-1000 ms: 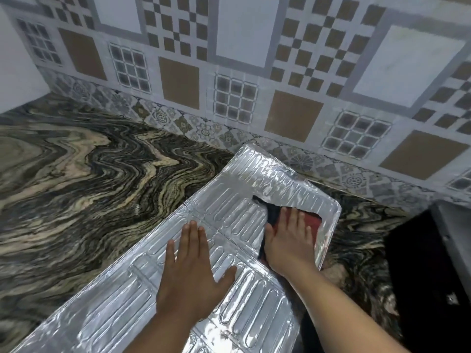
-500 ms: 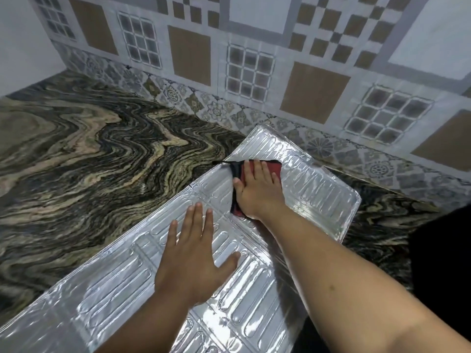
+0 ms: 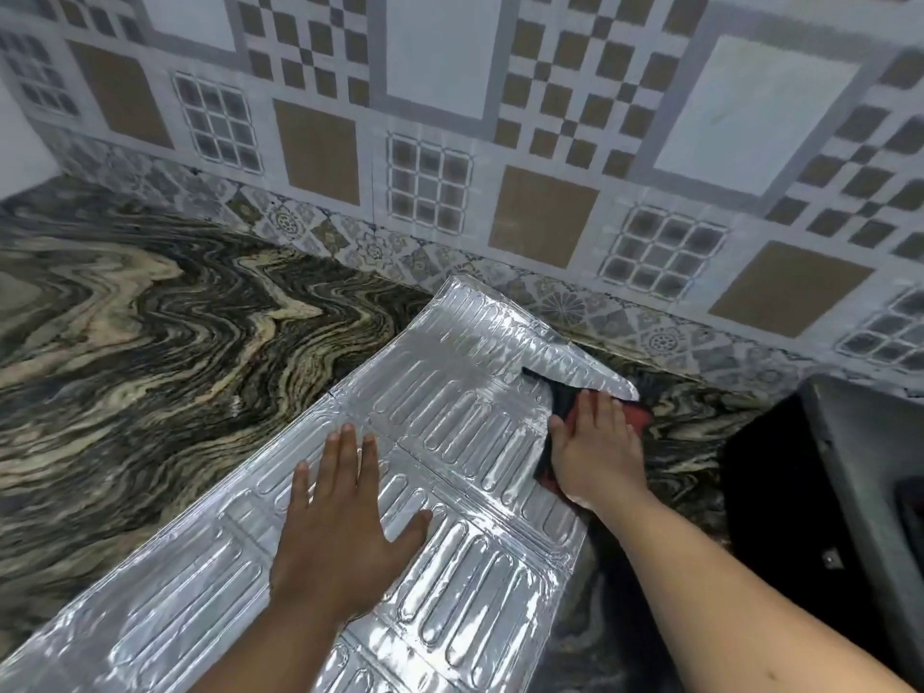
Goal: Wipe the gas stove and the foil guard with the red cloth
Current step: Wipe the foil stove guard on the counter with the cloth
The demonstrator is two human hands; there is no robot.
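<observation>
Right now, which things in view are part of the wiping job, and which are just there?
In the job:
- foil guard, flat on the counter
- red cloth, under the right hand
- left hand, pressing the guard down
- gas stove, dark, at right edge

Just there:
- marbled counter
- tiled wall

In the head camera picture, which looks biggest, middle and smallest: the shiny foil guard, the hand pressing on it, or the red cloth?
1. foil guard
2. left hand
3. red cloth, though the right hand hides most of it, so its true size is unsure.
</observation>
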